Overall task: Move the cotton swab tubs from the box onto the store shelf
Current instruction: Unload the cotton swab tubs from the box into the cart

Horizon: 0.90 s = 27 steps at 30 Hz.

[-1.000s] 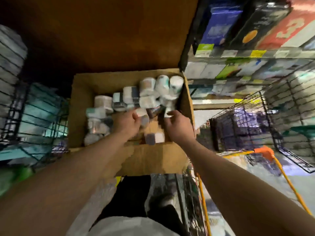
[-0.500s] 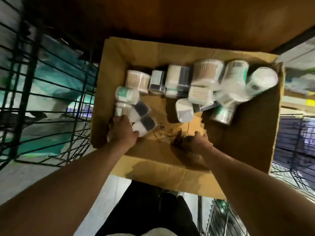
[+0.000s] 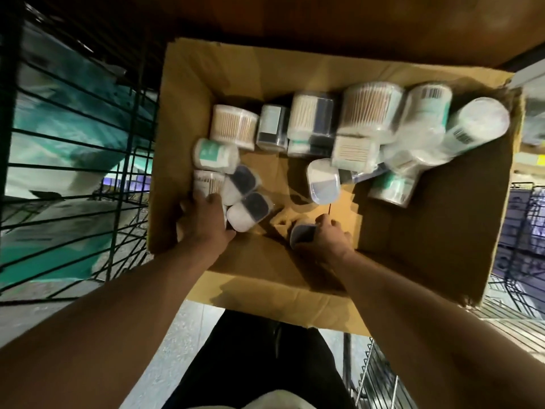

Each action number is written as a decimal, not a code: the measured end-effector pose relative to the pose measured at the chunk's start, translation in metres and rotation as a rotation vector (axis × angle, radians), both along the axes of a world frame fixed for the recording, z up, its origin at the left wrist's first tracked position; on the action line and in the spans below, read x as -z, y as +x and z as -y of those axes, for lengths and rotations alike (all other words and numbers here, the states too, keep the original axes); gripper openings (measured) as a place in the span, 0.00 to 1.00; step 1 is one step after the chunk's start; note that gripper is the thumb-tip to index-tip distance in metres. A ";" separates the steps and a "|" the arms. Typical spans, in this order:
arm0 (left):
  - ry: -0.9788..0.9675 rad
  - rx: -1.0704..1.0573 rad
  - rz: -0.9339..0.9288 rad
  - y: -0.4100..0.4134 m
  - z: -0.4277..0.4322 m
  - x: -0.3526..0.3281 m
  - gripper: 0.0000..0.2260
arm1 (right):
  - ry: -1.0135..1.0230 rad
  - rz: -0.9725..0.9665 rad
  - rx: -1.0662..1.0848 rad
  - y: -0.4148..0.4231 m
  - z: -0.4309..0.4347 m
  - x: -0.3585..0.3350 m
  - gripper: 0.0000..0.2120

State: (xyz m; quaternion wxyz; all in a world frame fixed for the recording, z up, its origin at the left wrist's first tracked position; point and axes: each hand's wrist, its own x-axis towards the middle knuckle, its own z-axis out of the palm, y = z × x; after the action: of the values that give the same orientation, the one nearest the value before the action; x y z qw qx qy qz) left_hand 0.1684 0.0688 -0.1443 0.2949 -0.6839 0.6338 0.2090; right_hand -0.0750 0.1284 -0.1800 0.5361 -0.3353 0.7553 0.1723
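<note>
An open cardboard box holds several cotton swab tubs, round and square, mostly along its far side. My left hand reaches into the near left corner and its fingers curl over a tub there, beside two small square tubs. My right hand grips a small white tub with a dark label near the box's front wall. No store shelf shows clearly in this view.
Black wire cages with teal and white packs stand left of the box. More wire racks stand to the right. A dark wooden panel lies behind the box. My legs are below it.
The view has swung down and closer to the box. My right hand has closed round a small tub near the front. My left hand stays at the left corner tubs.
</note>
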 end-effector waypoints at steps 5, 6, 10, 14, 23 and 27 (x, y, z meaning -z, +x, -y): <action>0.005 0.055 0.001 -0.011 -0.001 -0.004 0.29 | 0.029 0.003 -0.047 -0.002 0.000 0.005 0.46; 0.007 0.057 -0.009 -0.011 -0.001 -0.004 0.28 | 0.028 0.011 -0.052 -0.003 0.000 0.006 0.46; -0.033 0.024 -0.070 -0.007 -0.001 -0.005 0.26 | 0.009 0.055 -0.059 -0.004 0.000 0.007 0.43; -0.090 -0.012 -0.162 -0.012 -0.007 -0.013 0.23 | -0.039 0.068 -0.015 -0.009 -0.001 0.009 0.24; -0.062 -0.240 -0.343 -0.038 -0.009 -0.016 0.21 | -0.104 0.184 0.427 -0.017 -0.006 -0.004 0.17; -0.040 -0.331 -0.404 -0.037 -0.011 -0.009 0.22 | -0.140 0.189 0.414 -0.020 -0.009 -0.007 0.19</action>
State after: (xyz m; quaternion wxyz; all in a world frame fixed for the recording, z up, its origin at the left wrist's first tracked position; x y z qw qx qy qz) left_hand 0.1315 0.0796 -0.1351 0.1104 -0.7283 0.5633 0.3742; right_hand -0.0951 0.1371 -0.1731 0.6038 -0.2244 0.7645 -0.0265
